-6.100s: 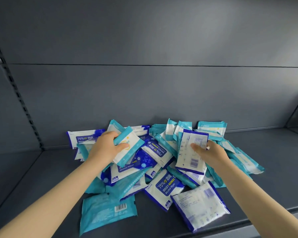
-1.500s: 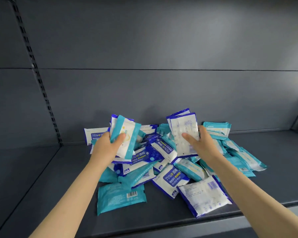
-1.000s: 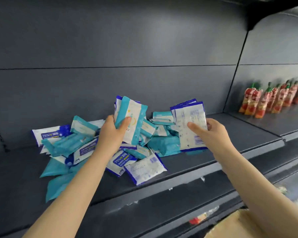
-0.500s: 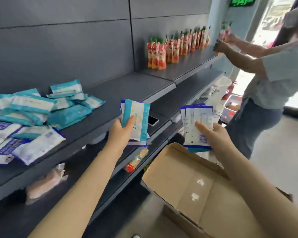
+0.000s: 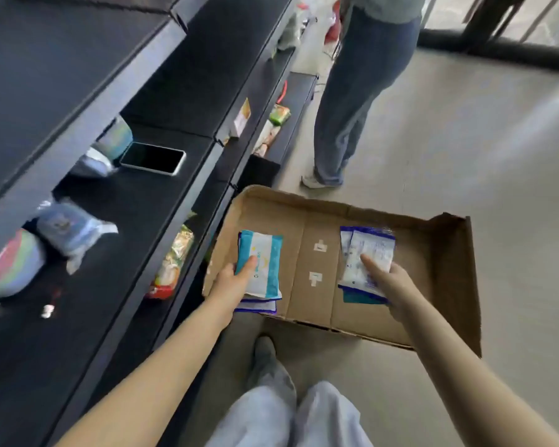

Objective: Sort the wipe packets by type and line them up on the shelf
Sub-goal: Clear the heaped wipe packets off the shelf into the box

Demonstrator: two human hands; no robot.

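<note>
**Two handfuls of wipe packets held over an open cardboard box**

Seen from above, a person looks down at their own bare arms. Both arms reach over a shallow cardboard box (image 5: 446, 279) that lies open on the pale floor (image 5: 481, 140).

The left hand (image 5: 231, 283) grips a small stack of wipe packets (image 5: 260, 266). The thumb lies across a teal-and-white packet on top, the fingers are curled underneath, and a blue-edged packet shows below it.

The right hand (image 5: 389, 285) pinches a second stack (image 5: 368, 256) in the same way. Its thumb rests on white packets with blue edges, and a teal one shows beneath.

Both stacks sit over the box's bare bottom, well apart from each other. Whether they touch the cardboard cannot be told.

Dark shelves (image 5: 136, 214) run along the left and carry a phone (image 5: 152, 158) and some blurred goods. Another person's legs (image 5: 359, 91) stand beyond the box.
</note>
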